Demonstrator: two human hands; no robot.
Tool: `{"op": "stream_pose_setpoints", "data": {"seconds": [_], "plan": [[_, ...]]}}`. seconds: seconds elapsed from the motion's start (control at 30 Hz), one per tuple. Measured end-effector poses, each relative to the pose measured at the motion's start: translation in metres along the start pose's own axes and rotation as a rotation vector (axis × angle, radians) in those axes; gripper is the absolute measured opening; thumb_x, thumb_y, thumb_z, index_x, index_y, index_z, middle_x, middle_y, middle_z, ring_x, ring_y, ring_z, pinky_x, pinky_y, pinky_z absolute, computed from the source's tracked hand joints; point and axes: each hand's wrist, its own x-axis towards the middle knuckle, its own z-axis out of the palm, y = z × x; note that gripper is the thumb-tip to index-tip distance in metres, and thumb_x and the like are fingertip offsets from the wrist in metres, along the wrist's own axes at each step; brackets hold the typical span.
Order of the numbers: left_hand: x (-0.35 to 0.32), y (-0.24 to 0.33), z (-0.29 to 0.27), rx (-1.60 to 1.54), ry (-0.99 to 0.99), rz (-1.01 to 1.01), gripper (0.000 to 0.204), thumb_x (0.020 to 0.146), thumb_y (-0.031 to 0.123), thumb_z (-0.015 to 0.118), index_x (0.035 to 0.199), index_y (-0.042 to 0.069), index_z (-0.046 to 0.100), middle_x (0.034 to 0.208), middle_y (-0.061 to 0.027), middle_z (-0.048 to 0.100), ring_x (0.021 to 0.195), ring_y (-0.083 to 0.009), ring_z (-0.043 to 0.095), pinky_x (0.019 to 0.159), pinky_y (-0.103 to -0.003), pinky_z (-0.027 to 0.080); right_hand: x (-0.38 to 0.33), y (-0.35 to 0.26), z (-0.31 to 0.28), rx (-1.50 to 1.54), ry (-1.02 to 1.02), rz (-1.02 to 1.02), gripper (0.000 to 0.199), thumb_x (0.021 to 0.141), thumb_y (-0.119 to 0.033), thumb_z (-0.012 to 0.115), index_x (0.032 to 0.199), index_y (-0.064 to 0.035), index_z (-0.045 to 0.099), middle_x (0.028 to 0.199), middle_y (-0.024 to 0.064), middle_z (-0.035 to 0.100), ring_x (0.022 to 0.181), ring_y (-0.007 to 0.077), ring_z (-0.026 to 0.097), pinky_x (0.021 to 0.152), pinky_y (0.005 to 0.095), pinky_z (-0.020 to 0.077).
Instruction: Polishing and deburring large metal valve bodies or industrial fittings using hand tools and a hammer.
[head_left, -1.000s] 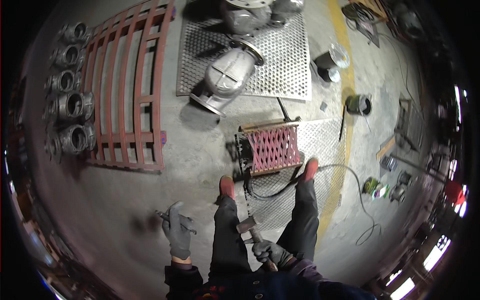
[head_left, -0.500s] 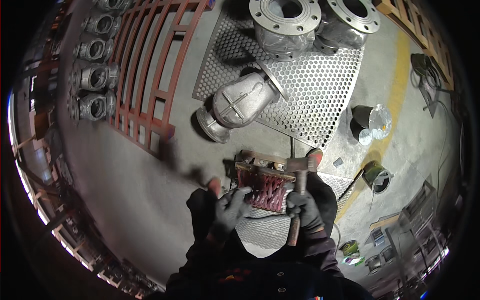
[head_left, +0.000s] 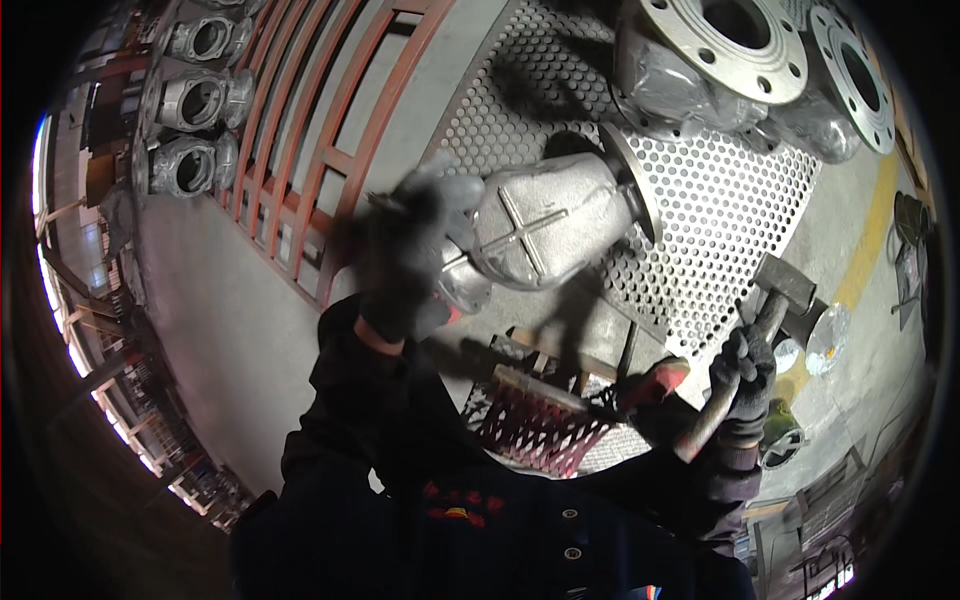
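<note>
In my right hand (head_left: 742,372), fingers wrapped round the wooden handle, is a hammer (head_left: 786,284) whose steel head points up and away from me. My gloved left hand (head_left: 412,240) reaches out beside the near end of a silver cast metal valve body (head_left: 545,225) with a raised cross rib. Motion smears its fingers, so their pose and any contact are unclear. The valve body lies on its side, its large flange on a perforated metal sheet (head_left: 700,230). Closer to my legs stands a low stool (head_left: 545,410) with dark red woven strapping.
Two flanged metal castings (head_left: 735,45) wrapped in clear film stand at the far right. A red-brown steel rack (head_left: 370,130) lies at the left, with several more castings (head_left: 190,165) beyond it. A green can (head_left: 780,440) and a silver-topped can (head_left: 828,340) stand at the right.
My left hand has moved forward from near the stool to the valve body. My right hand has swung out to the right with the hammer. The view has shifted, bringing the valve body closer.
</note>
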Motion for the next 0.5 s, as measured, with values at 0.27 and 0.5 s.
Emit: {"op": "stream_pose_setpoints", "data": {"seconds": [0.27,0.5], "plan": [[0.058,-0.007,-0.022,0.371,-0.172,0.554,0.034,0.094,0.021,0.054,0.124,0.004,0.054,0.104,-0.0138,0.063,0.085,-0.0165,0.065,0.07,-0.026,0.054,0.037,0.046,0.041,-0.221,-0.191,-0.055,0.047,0.097,-0.014,0.045,0.137,0.0059,0.029,0.08,0.0,0.052,0.051,-0.0024,0.041,0.047,0.0167,0.0391],[0.057,-0.029,-0.004,-0.212,-0.173,0.269,0.039,0.094,0.02,0.056,0.125,-0.003,0.051,0.088,-0.0083,0.068,0.061,-0.0079,0.055,0.054,-0.023,0.046,0.04,0.078,0.076,-0.313,-0.231,-0.128,0.041,0.095,-0.014,0.046,0.131,0.0039,0.038,0.079,0.0016,0.053,0.05,0.0004,0.04,0.047,0.0184,0.0388]]}}
